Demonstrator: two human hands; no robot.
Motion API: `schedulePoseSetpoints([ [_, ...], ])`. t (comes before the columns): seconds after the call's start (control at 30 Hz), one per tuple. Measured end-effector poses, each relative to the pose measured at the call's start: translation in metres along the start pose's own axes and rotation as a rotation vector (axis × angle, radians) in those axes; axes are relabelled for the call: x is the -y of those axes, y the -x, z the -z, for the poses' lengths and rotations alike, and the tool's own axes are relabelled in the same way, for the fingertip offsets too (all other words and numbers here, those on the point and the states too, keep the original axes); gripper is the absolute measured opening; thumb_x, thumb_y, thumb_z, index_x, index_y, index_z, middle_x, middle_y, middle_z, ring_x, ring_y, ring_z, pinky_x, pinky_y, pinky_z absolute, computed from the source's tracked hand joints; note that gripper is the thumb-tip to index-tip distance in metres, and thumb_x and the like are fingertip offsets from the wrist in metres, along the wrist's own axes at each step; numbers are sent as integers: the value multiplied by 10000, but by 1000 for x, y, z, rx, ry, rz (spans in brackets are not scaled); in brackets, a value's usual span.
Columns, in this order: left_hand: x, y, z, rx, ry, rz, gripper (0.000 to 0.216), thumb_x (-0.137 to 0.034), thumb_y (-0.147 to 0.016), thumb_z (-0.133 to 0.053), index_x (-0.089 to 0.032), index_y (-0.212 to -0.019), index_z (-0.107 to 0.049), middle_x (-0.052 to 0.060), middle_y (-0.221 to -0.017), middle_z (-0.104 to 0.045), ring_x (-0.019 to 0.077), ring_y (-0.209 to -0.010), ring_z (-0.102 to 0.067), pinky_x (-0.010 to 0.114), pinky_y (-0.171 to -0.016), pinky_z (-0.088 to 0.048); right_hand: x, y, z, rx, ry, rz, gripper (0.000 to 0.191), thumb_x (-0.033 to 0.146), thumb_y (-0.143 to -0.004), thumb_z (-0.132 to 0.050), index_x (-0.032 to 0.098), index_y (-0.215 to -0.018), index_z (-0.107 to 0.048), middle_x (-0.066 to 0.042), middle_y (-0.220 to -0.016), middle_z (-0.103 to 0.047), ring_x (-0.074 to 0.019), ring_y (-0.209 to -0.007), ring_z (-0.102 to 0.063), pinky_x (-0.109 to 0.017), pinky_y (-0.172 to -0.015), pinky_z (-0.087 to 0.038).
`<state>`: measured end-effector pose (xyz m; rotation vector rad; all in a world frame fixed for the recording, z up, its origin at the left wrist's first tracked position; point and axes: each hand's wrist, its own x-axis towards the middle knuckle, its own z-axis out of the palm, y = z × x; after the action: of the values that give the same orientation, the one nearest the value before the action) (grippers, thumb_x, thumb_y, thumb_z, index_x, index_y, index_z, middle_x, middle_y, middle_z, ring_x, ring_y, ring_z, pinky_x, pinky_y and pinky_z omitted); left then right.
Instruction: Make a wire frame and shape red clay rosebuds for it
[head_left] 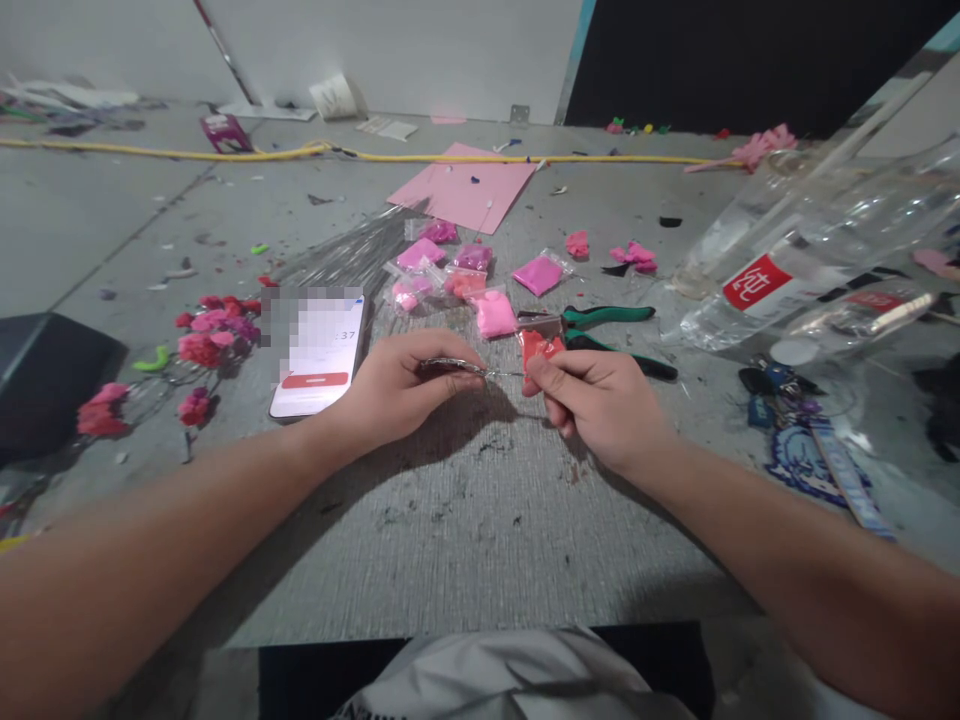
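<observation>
Left hand (397,385) and right hand (600,405) pinching thin wire (501,373), pliers (609,318) just beyond

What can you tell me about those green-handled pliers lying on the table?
The pliers lie flat on the grey table, just beyond the right hand, which does not touch them. Two green-and-black handles, slightly spread, point right; the metal head points left, partly hidden behind a red bag, with a pink bag close by.

I am seeing dim light falling from above, with soft shadows pooling on the grey woven table mat (465,530). The wide lens is bowing the edges, and the clear plastic bottle (810,250) is catching glare.
</observation>
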<state>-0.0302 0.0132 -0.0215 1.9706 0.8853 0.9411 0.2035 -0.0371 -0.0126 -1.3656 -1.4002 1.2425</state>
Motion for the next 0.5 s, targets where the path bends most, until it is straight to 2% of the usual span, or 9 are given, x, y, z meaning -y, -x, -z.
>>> schedulePoseSetpoints([
  [0.1, -2, 1, 0, -20, -89, -48, 78, -268, -907, -737, -194, -922, -758, 42, -919, -768, 168, -870, -698, 298, -819, -539, 1, -2, 0, 14, -34, -40, 513, 665, -882, -726, 170, -751, -745, 37, -474, -528, -81, -407, -451, -228, -406, -356],
  [0.3, -5, -1, -1, 4, 117, 220, 193, -349, -886, -766, -162, -883, -723, 18, -750, -713, 133, -657, -631, 258, -614, -489, 5, -4, 0, -49, 5, 77, 471, 631, -881, -749, 181, -755, -690, 20, -604, -602, -80, -479, -535, -217, -436, -404],
  [0.5, -6, -2, 2, 85, 210, 266, 223, -361, -919, -747, -155, -836, -721, 10, -693, -695, 110, -601, -597, 243, -572, -466, 2, -3, 0, -62, 64, 140, 407, 561, -950, -700, 189, -785, -684, 22, -596, -579, -91, -494, -521, -234, -453, -405],
])
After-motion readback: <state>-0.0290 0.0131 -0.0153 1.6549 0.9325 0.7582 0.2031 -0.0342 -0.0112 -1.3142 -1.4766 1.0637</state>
